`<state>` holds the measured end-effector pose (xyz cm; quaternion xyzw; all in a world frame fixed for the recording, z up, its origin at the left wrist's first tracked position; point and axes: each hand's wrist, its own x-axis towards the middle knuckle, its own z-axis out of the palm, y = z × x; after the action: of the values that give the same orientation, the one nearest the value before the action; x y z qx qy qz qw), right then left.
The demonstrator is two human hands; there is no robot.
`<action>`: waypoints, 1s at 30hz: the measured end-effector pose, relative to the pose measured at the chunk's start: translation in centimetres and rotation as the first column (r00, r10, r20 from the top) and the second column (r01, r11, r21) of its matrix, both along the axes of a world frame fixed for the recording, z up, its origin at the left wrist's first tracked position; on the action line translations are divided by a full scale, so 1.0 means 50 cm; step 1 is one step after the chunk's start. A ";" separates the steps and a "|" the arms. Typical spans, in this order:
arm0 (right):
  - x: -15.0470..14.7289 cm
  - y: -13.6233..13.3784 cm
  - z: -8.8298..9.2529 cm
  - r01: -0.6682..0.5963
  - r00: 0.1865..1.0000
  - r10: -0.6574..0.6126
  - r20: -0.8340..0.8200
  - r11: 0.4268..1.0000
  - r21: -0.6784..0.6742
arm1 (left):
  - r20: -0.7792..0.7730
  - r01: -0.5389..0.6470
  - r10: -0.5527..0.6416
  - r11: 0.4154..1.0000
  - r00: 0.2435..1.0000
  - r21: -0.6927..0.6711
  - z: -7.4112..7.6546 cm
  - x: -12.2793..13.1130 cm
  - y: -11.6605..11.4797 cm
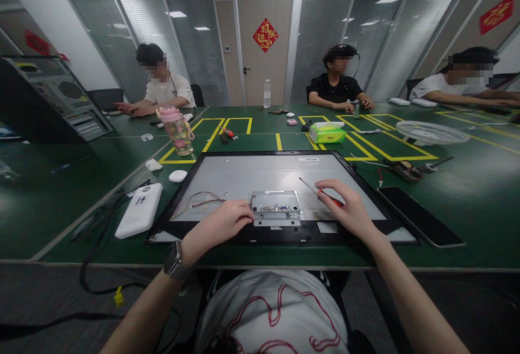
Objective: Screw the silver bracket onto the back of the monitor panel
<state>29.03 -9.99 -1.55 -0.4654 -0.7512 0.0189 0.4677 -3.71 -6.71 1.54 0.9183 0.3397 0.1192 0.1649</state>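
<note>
An opened monitor panel (239, 175) lies flat in front of me, its silver back inside a black frame. Along its near side sits a metal bracket (270, 201) with a board and video ports. At the bracket's left edge my left hand (225, 221) is closed, fingers bent together against the metal; the fingertips are partly hidden. Over the panel's right half my right hand (345, 208) grips a screwdriver (311, 185) with a red handle, its tip pointing up and left, apart from the bracket. Thin cables (203, 198) run left from the bracket.
Left of the panel lie a white power bank (140, 210) and a white round case (177, 176); a pink-lidded bottle (177, 132) stands behind. A black phone (420, 216) lies right. Farther off are a tissue pack (327, 132), a white fan grille (433, 132) and three seated people.
</note>
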 end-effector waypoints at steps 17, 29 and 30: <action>-0.003 -0.002 0.002 -0.003 1.000 0.003 0.018 1.000 -0.018 | -0.004 -0.109 0.110 0.983 0.994 0.145 -0.008 -0.002 -0.005; -0.004 -0.004 0.004 -0.002 1.000 0.003 0.022 1.000 -0.025 | 0.274 -0.020 -0.022 0.988 0.961 0.152 -0.020 0.024 0.008; -0.004 -0.004 0.003 -0.005 1.000 0.005 0.023 1.000 -0.026 | 0.266 -0.019 -0.021 0.989 0.964 0.148 -0.022 0.025 0.010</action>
<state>28.84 -10.19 -1.41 -0.4697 -0.7574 0.0242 0.4529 -2.47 -6.21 0.43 0.9038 0.3040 0.2666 0.1398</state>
